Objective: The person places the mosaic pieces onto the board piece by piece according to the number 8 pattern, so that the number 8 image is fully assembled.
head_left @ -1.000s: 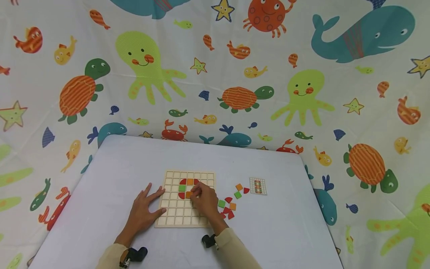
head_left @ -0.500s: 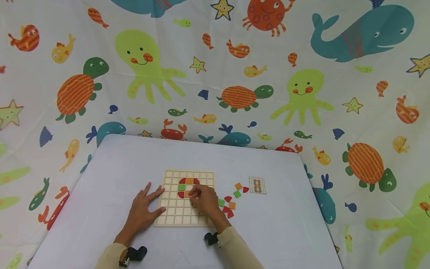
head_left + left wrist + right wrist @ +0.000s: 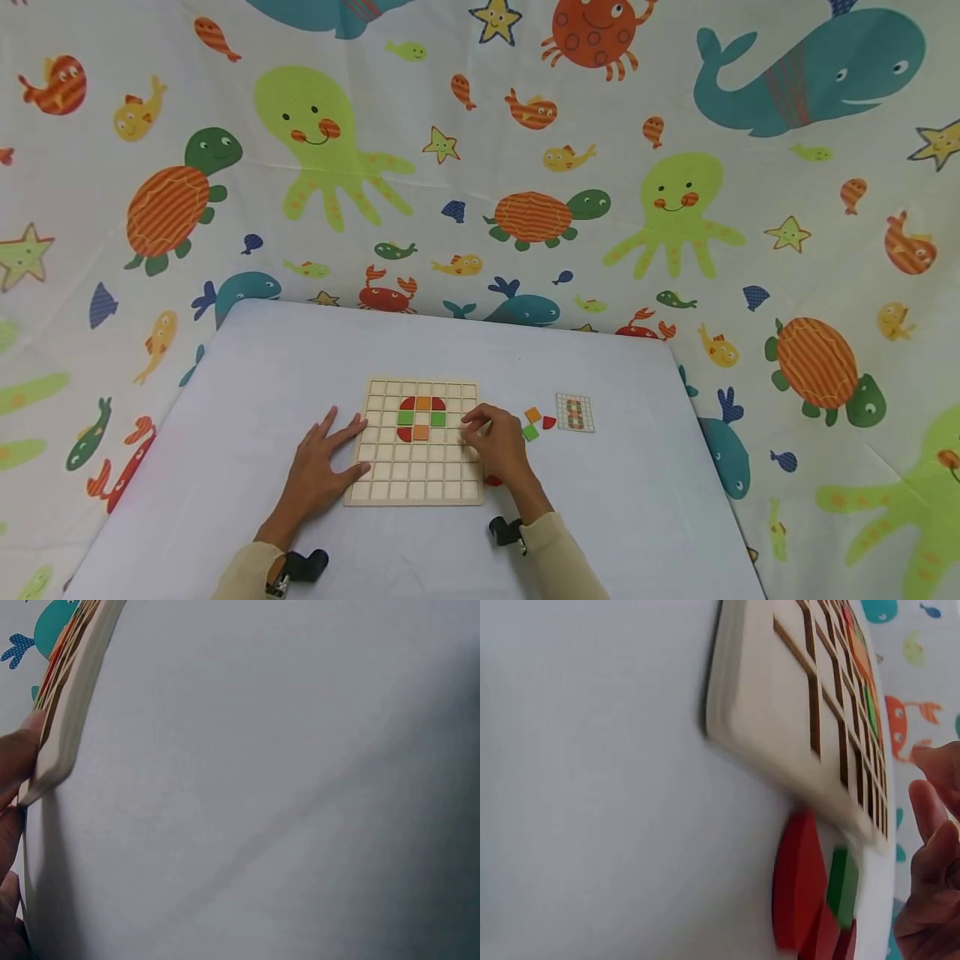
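A wooden grid board [image 3: 397, 483] lies on the white table. Set in its cells are red quarter-round tiles, orange square tiles [image 3: 421, 432] and green square tiles, among them a green tile [image 3: 437, 419] on the right side of the pattern. My left hand [image 3: 322, 462] has its fingers spread, with thumb and fingertips against the board's left edge. My right hand [image 3: 498, 446] hovers over the board's right edge, fingers loosely bent; no tile shows between the fingers [image 3: 928, 806] in the right wrist view. It hides most of the loose tiles beside the board.
Right of the board lie loose tiles: an orange square [image 3: 533, 414], a green square [image 3: 531, 432] and a red quarter-round [image 3: 550, 422]. A small pattern card [image 3: 575, 413] lies beyond them. Near the board's corner, the right wrist view shows red tiles [image 3: 799, 885] and a green tile [image 3: 843, 885].
My right hand has moved right, from the tile pattern to the board's right edge, uncovering the green tile and covering several loose tiles. My left hand stays in place.
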Demonstrator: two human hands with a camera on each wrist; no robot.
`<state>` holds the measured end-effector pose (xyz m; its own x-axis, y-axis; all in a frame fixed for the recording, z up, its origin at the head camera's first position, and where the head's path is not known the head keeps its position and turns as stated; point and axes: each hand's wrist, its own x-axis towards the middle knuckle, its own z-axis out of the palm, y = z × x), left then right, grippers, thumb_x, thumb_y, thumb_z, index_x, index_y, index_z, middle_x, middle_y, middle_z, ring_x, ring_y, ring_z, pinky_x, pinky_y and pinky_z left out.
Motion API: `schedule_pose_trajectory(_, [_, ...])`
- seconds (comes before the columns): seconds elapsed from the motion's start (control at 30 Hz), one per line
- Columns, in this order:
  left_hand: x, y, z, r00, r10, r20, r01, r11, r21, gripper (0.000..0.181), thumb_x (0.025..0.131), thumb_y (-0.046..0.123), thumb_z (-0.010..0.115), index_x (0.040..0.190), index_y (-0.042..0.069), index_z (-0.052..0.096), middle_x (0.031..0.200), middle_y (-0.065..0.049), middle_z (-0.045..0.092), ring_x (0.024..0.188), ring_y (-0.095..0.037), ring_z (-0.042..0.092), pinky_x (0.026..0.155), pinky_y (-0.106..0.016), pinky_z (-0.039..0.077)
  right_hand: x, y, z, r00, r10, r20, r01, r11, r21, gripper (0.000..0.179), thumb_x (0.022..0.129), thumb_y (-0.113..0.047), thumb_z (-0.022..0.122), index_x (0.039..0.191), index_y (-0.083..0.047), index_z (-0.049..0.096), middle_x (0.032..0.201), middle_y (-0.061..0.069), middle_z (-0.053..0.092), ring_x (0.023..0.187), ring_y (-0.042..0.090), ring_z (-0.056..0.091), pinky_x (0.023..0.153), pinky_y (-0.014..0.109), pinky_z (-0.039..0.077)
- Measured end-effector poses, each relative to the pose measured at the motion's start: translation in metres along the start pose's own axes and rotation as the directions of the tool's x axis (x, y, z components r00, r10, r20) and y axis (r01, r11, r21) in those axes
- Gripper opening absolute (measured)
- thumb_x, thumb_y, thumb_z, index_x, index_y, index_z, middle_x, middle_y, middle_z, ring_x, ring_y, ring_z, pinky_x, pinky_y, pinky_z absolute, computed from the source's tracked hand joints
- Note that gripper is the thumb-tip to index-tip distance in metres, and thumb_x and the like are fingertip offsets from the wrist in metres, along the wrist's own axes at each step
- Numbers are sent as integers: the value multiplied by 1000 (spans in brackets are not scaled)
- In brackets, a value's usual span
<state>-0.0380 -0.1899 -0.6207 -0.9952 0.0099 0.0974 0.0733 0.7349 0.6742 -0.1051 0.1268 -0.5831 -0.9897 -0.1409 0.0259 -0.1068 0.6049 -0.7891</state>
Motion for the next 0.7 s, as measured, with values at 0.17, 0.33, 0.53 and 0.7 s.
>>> schedule_pose_trajectory(0.17, [0, -1, 1, 1000, -1, -2, 1, 1000, 2, 76, 81, 32, 89, 149, 13, 62, 165, -33, 39, 155, -57, 31, 124, -77, 20, -2, 14, -20, 998, 48, -31, -49, 998, -25, 14, 90, -13, 84, 98, -23, 78, 83, -7, 70, 65, 11, 54, 54, 22, 45])
schedule_pose_trajectory(0.33, [0, -1, 1, 1000, 3, -6, -3, 1000, 8, 76, 81, 32, 89, 149, 13, 62, 165, -33, 40, 154, -57, 32, 124, -77, 21, -7, 26, -34, 989, 141, -47, -143, 989, -41, 16, 89, -13, 85, 98, -25, 78, 84, -7, 68, 70, 13, 56, 58, 23, 47])
schedule_pose_trajectory(0.53, [0, -2, 2, 1000, 14, -18, -14, 1000, 10, 76, 80, 32, 90, 149, 13, 63, 163, -31, 44, 154, -57, 33, 123, -76, 21, -17, 34, -45, 971, 235, -31, -237, 968, -77, 15, 88, -15, 87, 100, -21, 80, 87, -3, 68, 79, 16, 56, 57, 26, 49])
schedule_pose_trajectory(0.7, [0, -2, 2, 999, 26, -29, -26, 1000, 15, 76, 79, 33, 90, 148, 13, 64, 161, -28, 49, 154, -56, 34, 123, -76, 23, -23, 40, -49, 971, 240, -14, -239, 959, -152, 18, 86, -17, 89, 102, -20, 82, 92, -2, 68, 80, 17, 55, 62, 29, 46])
